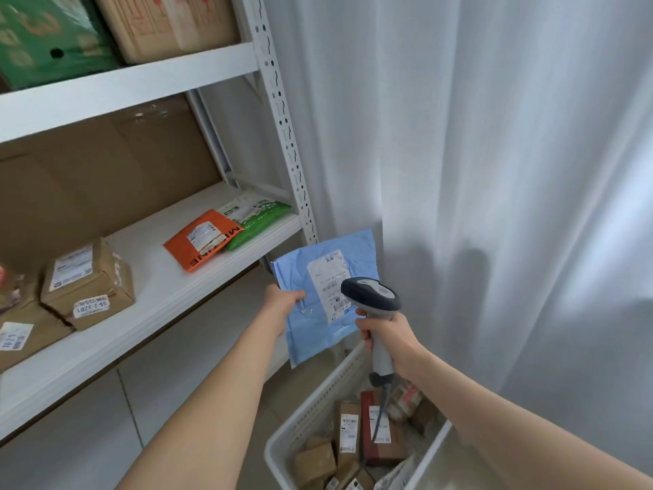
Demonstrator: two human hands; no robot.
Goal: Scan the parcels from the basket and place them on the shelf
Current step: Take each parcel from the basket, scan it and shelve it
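Observation:
My left hand [281, 305] grips the left edge of a flat blue mailer parcel [311, 330] and holds it up, label facing me, in front of the shelf's right post. In my right hand [388, 334] is a grey handheld barcode scanner [372, 295], its head over the white label [330, 281]. Below, a white perforated basket [311, 412] holds several cardboard and red parcels [348, 433]. On the white shelf [169, 277] lie an orange mailer [203, 238] and a green mailer [258, 217].
Brown cardboard boxes [88, 281] with labels sit on the shelf's left part. Larger boxes stand behind and on the upper tier [123, 83]. A white curtain [494, 153] hangs on the right. The scanner's cable [378, 419] drops into the basket.

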